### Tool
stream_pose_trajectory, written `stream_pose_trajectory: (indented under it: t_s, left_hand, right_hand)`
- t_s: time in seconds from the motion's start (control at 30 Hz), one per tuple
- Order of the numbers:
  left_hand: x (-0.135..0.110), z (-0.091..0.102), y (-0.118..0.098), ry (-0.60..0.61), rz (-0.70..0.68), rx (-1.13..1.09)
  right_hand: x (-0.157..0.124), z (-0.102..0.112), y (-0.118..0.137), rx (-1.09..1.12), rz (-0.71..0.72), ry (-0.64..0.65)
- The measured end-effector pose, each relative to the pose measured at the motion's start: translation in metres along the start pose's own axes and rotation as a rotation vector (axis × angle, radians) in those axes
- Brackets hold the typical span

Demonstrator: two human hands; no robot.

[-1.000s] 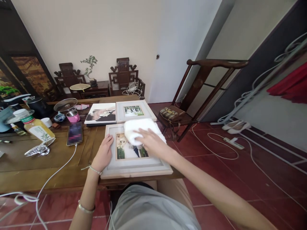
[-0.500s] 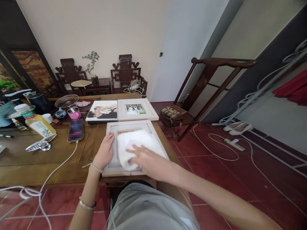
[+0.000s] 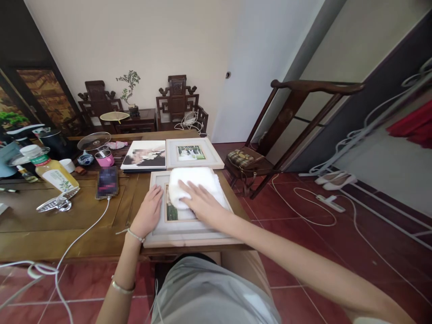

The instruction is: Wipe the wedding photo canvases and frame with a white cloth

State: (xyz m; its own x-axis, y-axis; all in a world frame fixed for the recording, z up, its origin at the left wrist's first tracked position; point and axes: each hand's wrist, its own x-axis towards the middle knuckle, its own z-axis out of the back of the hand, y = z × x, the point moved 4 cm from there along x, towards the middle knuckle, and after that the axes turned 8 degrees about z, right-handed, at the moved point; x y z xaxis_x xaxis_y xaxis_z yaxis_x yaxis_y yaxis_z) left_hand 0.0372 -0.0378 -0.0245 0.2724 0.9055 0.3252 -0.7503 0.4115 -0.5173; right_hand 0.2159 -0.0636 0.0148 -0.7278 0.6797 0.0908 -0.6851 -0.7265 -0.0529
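Observation:
A picture frame (image 3: 158,237) with a light wooden border lies flat at the table's near edge. My left hand (image 3: 147,211) rests on its left side, fingers stretched out over the border. With my right hand (image 3: 199,200) I grip and press a folded white towel (image 3: 184,176) onto the upper part of the frame; the fingers are spread over the towel and the thumb is tucked into it. The towel and hand hide much of the photo (image 3: 171,213), whose lower left part shows.
Behind the frame lie a second framed photo (image 3: 209,163) and a white-bordered picture (image 3: 157,148). To the left are a charging phone (image 3: 107,182), a hair clip (image 3: 59,204), a juice bottle (image 3: 56,173) and a pink cup (image 3: 104,157). A wooden chair (image 3: 270,130) holding a plaid bag stands right.
My right hand has slid the towel away from me, toward the frame's far edge, uncovering the photo's lower left part. My left hand has stayed on the frame's left side.

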Motion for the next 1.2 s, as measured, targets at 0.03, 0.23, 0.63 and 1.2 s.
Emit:
stream_pose_trajectory:
  t_s: [0.03,0.23,0.63,1.2]
  left_hand:
    - [0.000,0.001,-0.002,0.009,0.006,-0.004]
    - [0.001,0.008,-0.009,0.014,0.124,-0.134]
    - [-0.004,0.012,-0.015,0.063,0.024,-0.177]
    - [0.000,0.002,-0.015,0.092,-0.043,0.054]
  right_hand:
    - [0.009,-0.002,-0.008,-0.027,-0.008,-0.028]
    - [0.046,-0.009,-0.015,-0.072,0.079,-0.050]
    - [-0.002,0.021,0.060,0.086,0.295,0.082]
    - [-0.113,0.026,-0.005,0.160,-0.112,-0.037]
